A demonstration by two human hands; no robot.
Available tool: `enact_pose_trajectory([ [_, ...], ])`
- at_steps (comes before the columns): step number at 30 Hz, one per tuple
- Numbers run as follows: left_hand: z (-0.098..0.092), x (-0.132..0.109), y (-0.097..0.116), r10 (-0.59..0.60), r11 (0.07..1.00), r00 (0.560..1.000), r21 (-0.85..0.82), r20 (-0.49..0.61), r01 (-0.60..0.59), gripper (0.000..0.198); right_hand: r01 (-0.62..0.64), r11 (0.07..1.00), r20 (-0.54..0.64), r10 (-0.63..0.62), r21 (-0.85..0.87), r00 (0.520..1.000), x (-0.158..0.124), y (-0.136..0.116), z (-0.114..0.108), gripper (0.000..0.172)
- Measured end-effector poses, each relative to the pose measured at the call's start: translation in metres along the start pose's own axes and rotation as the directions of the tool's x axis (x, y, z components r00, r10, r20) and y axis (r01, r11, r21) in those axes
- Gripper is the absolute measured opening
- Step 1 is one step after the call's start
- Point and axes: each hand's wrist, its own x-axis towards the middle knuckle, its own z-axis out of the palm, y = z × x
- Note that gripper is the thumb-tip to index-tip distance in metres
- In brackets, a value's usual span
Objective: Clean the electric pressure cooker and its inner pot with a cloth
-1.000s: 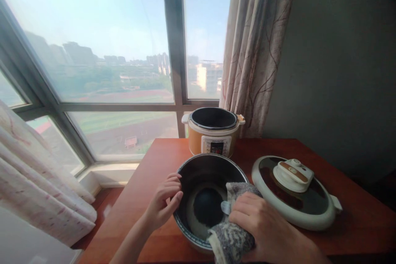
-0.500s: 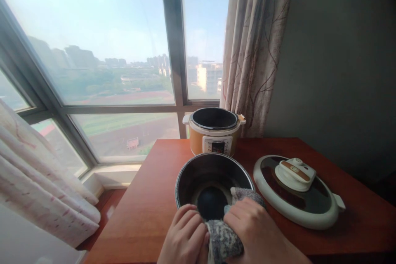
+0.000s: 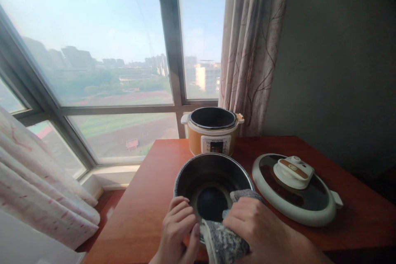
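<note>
A dark metal inner pot [image 3: 213, 170] stands upright near the table's front, its mouth facing up. My left hand [image 3: 177, 227] has its fingers curled over the near-left rim, the thumb outside. My right hand [image 3: 255, 223] is closed around a grey patterned cloth [image 3: 225, 240] at the near-right rim. One part of the cloth hangs over the front of the pot, and another shows above my knuckles. The pot's near wall is partly hidden by my hands and the cloth.
Behind the pot sits an open electric pressure cooker [image 3: 195, 142] with a control panel. Its white-rimmed lid [image 3: 261, 192] lies to the right on the reddish wooden table [image 3: 136, 202]. Windows and curtains [image 3: 247, 49] stand beyond the table.
My left hand has shifted left along the rim, away from the cloth, and its thumb has spread out. The cloth's lower part is more unfolded beneath my right hand.
</note>
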Motion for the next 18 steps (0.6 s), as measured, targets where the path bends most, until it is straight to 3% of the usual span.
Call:
enact_pose_trajectory([
  [7, -0.022, 0.022, -0.042, 0.063, 0.983, 0.987, -0.181, 0.146, -0.036, 0.031, 0.071, 0.993, 0.097, -0.080, 0.094, 0.992, -0.009, 0.037, -0.012, 0.036],
  [11, -0.025, 0.031, -0.058, 0.096, 0.980, 0.968, -0.194, 0.232, -0.050, 0.034, 0.082, 0.993, 0.079, -0.089, 0.083, 0.993, -0.009, 0.039, -0.016, 0.033],
  [15, -0.026, 0.030, -0.058, 0.112, 0.982, 0.972, -0.174, 0.205, -0.076, 0.033, -0.006, 1.000, 0.044, 0.005, 0.028, 0.999, -0.009, 0.028, -0.014, 0.027],
  [18, -0.028, 0.024, -0.044, 0.123, 0.987, 0.964, -0.128, 0.234, -0.094, 0.029, -0.055, 0.998, 0.023, 0.055, -0.008, 0.998, -0.009, 0.020, -0.010, 0.030],
])
